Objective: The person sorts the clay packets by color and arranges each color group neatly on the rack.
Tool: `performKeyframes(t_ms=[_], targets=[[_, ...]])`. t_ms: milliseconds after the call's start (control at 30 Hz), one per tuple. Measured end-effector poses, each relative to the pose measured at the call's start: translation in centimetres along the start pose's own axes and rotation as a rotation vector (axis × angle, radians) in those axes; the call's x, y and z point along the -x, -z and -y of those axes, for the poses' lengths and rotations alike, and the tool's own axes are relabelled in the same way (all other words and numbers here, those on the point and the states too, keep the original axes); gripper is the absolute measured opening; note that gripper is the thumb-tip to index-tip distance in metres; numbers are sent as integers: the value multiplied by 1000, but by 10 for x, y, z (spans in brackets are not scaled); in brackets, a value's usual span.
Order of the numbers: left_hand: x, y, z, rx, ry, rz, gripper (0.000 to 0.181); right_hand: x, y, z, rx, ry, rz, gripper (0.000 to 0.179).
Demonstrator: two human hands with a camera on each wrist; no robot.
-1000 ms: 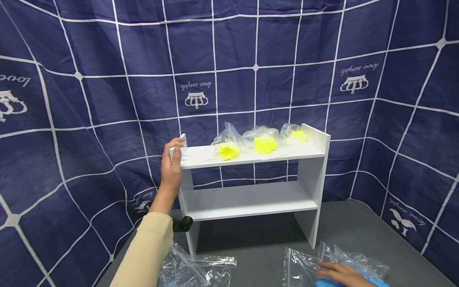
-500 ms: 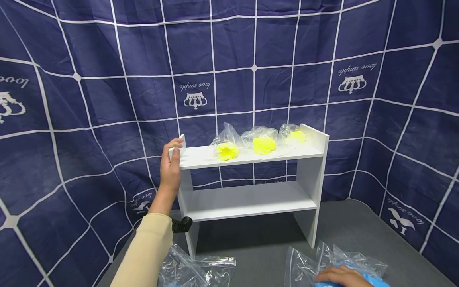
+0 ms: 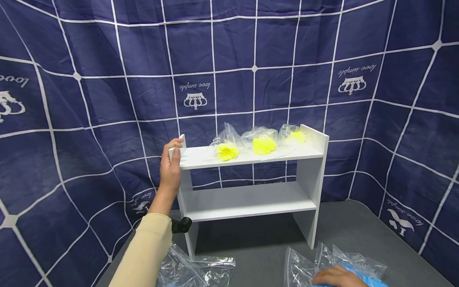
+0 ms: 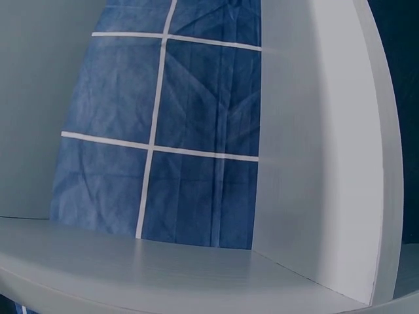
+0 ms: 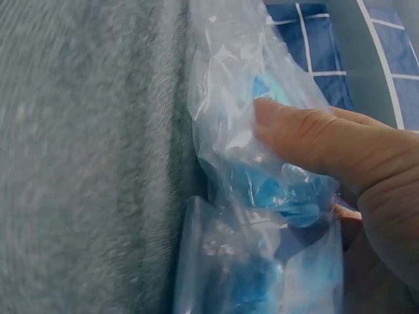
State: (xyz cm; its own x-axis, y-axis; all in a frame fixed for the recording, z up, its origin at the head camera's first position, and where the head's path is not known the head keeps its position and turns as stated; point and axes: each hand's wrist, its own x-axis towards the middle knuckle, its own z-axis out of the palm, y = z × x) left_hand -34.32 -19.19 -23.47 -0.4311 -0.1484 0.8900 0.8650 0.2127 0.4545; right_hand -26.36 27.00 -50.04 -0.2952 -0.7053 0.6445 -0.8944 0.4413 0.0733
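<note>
In the head view my left hand [image 3: 170, 167] grips the upper left side panel of a white two-tier shelf [image 3: 251, 199], its thumb on the inner side. The left wrist view looks under the top board [image 4: 308, 144] and does not show the hand. My right hand [image 3: 338, 278], low at the right, pinches a clear plastic bag with soft blue contents [image 5: 262, 190]; the thumb lies on top and the fingers are partly hidden behind. Three clear bags with bright yellow contents, a left one [image 3: 227, 151], a middle one [image 3: 264, 145] and a right one [image 3: 297, 136], lie on the top board.
More clear zip bags [image 3: 201, 267] lie on the grey floor surface [image 3: 258, 255] beside my left forearm. Another bag with blue contents [image 5: 249, 281] lies against the pinched one. A navy curtain with white grid lines [image 3: 233, 95] hangs behind the shelf and along both sides.
My right hand has drawn its spread fingers together over the blue-filled bag and moved slightly left and down. The left hand keeps its hold on the panel.
</note>
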Motion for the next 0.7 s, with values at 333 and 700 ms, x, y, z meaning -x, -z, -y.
performKeyframes(t_ms=[333,700], targets=[[2,2,0,-15,8,-2,23,-37,28,10,-124,-48,29,56],[1,1,0,6,3,-5,24,-106,70,27,-307,-219,-45,51]])
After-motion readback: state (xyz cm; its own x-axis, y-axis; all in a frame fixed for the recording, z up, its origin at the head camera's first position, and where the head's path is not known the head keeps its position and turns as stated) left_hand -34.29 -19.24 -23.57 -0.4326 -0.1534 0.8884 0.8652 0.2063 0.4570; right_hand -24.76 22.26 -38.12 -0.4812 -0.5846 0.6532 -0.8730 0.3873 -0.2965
